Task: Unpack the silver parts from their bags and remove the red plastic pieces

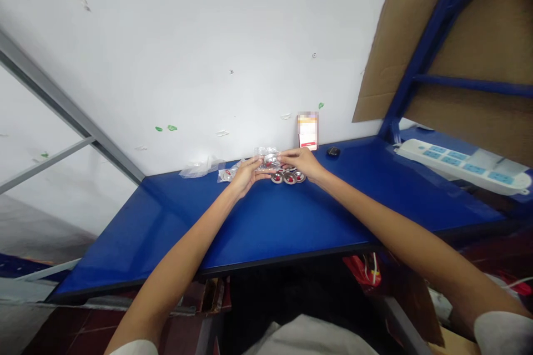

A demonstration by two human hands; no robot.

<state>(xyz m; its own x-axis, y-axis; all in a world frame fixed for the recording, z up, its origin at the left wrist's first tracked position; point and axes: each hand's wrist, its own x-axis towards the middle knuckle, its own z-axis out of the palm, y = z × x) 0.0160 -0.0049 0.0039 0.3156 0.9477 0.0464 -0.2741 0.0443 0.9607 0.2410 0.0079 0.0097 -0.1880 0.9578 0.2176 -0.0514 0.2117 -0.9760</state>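
Note:
Between my two hands is a small clear plastic bag (268,158) with a round metal piece inside. My left hand (246,175) grips the bag's left side, with the thumb on top and the fingers beneath. On the right side, my right hand (303,162) pinches the bag's edge. Just below the right hand lie several round metal pieces with red centres (290,177), on the blue table (266,227). Left of my left hand rests a filled plastic bag (226,175), beside some crumpled clear plastic bags (202,167).
A lit phone (308,131) leans against the white wall (233,39). A small black object (333,151) lies to its right. The white power strip (462,166) stands at the right end, near the blue metal frame (433,33) and cardboard (375,66).

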